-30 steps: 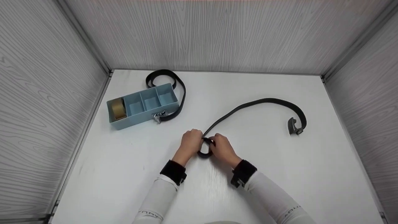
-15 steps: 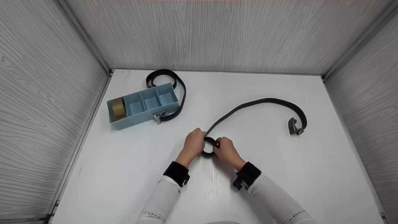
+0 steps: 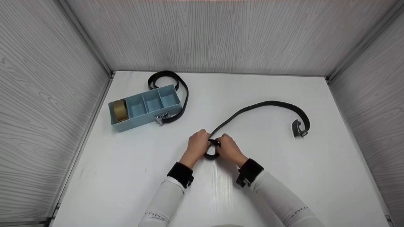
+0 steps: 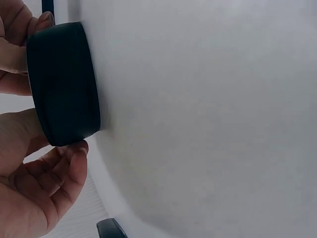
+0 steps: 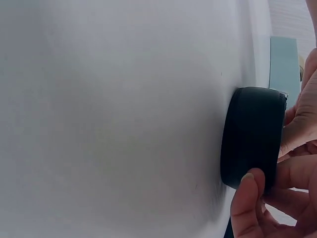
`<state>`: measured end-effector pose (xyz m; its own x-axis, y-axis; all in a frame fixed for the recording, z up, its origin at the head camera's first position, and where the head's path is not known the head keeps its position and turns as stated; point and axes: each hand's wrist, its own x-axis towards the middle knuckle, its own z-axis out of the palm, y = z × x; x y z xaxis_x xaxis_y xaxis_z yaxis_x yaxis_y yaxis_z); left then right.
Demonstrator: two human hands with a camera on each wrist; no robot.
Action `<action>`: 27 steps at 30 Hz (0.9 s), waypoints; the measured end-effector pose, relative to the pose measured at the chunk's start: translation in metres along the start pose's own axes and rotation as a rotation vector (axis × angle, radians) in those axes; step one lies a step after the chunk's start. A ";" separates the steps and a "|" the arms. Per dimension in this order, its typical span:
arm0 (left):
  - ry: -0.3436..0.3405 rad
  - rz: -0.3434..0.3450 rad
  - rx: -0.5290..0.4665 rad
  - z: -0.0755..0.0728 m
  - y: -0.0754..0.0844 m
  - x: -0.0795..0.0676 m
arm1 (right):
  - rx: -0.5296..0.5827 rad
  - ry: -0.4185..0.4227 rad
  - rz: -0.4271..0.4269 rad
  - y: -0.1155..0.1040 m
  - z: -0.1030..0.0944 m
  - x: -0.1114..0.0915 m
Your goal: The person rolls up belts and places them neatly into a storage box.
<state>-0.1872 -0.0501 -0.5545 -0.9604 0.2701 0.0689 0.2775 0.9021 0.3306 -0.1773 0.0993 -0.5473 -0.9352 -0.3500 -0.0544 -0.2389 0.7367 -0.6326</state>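
A black belt (image 3: 268, 103) curves across the white table, its near end bent into a small ring (image 3: 211, 156) between the two hands. On the ring's left side, the left hand (image 3: 198, 145) grips the strap where it runs off to the back. At the opposite side, the right hand (image 3: 229, 147) pinches the ring with thumb and fingers. Seen from the left wrist, the rolled belt end (image 4: 64, 84) stands on its edge, with fingers on both sides. In the right wrist view, a thumb and finger squeeze the rolled belt end (image 5: 253, 139). The dark buckle (image 3: 296, 128) lies at the far right.
Toward the back left stands a light blue divided box (image 3: 135, 123), a brown tape roll (image 3: 120, 110) in its left compartment. A second black belt (image 3: 186, 97) loops behind and beside it, with a silver buckle (image 3: 161, 118) against the front. Grey wood-grain walls (image 3: 214, 37) enclose the table.
Both hands have shifted slightly right with the ring. The right hand first moved outward, widening the ring, then came back in, narrowing it. The far strap and buckle have shifted very slightly left.
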 end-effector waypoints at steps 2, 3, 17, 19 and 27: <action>0.012 0.004 0.030 0.001 0.001 0.000 | 0.017 0.015 0.002 0.001 0.001 0.000; 0.018 0.007 0.047 0.001 0.002 0.000 | 0.027 0.022 0.007 0.002 0.002 0.000; 0.059 -0.064 0.059 0.001 0.003 0.001 | 0.169 -0.019 0.172 0.004 -0.003 -0.012; 0.027 -0.066 0.048 -0.001 0.003 0.001 | 0.147 -0.012 0.153 0.003 -0.003 -0.010; -0.126 -0.060 -0.030 -0.014 -0.004 0.007 | 0.118 -0.028 0.078 0.005 -0.002 -0.003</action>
<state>-0.1951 -0.0562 -0.5421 -0.9636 0.2580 -0.0704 0.2170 0.9081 0.3582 -0.1760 0.1052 -0.5489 -0.9416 -0.3116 -0.1275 -0.1318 0.6897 -0.7120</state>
